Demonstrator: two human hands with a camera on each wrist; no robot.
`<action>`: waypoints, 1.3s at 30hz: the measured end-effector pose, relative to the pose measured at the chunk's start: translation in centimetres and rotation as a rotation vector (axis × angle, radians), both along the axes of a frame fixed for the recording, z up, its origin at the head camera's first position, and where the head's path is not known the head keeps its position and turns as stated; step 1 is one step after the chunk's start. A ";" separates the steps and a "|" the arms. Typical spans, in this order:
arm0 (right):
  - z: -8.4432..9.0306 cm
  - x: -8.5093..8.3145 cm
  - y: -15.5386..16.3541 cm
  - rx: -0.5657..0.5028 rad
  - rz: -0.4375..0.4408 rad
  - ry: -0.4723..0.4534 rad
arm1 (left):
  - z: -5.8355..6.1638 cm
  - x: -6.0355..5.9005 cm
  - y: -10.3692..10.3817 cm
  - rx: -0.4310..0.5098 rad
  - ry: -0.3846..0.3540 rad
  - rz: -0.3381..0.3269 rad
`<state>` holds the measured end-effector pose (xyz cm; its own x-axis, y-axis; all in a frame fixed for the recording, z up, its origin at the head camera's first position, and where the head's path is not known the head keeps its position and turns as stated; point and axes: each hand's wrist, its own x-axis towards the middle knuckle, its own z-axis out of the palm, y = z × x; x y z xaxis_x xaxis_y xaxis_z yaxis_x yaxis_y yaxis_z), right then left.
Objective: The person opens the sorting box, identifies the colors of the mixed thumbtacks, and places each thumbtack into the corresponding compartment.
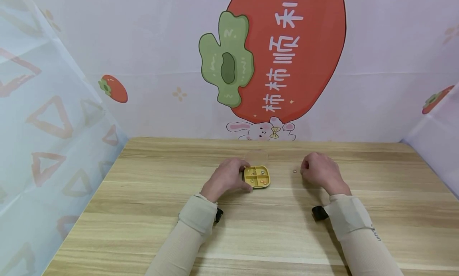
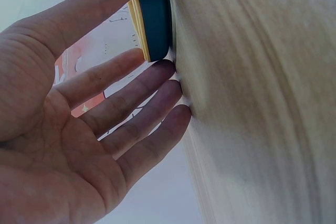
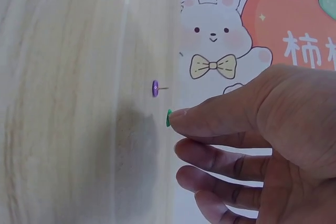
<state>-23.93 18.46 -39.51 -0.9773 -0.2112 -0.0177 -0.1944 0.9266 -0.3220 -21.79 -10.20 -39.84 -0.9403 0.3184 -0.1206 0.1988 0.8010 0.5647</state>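
Observation:
A small box (image 1: 256, 177) with a yellow tray in four compartments and a dark green base lies on the table, with several tiny round pieces inside. Its clear lid (image 1: 256, 156) is raised at the back. My left hand (image 1: 229, 174) holds the box, thumb at one end and index finger at the other, the other fingertips touching the table. To the right, my right hand (image 1: 321, 171) pinches what looks like a green thumbtack (image 3: 168, 118) between thumb and index finger. Just left of it lies a purple thumbtack (image 3: 155, 88), pin pointing up; its underside faces the head view.
The wooden table (image 1: 143, 212) runs back to a printed cloth backdrop (image 1: 161, 69) with a big red persimmon and a rabbit. Cloth walls stand at the left and right. A black strap piece (image 1: 320, 213) sits by the right wrist.

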 end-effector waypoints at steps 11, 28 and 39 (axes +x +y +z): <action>1.0 0.5 -1.1 -0.036 0.011 0.022 | 0.1 0.0 0.0 -0.004 -0.007 0.006; 1.6 1.2 -3.4 -0.016 0.100 0.093 | 0.1 0.1 0.0 -0.001 -0.004 0.000; 1.1 2.1 -5.8 -0.049 0.215 0.161 | 0.1 0.0 0.0 -0.004 0.000 -0.005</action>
<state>-21.88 12.63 -38.41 -0.8994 -0.4109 0.1494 -0.4372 0.8427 -0.3143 -21.84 -10.24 -39.77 -0.9385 0.3229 -0.1220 0.2031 0.8023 0.5614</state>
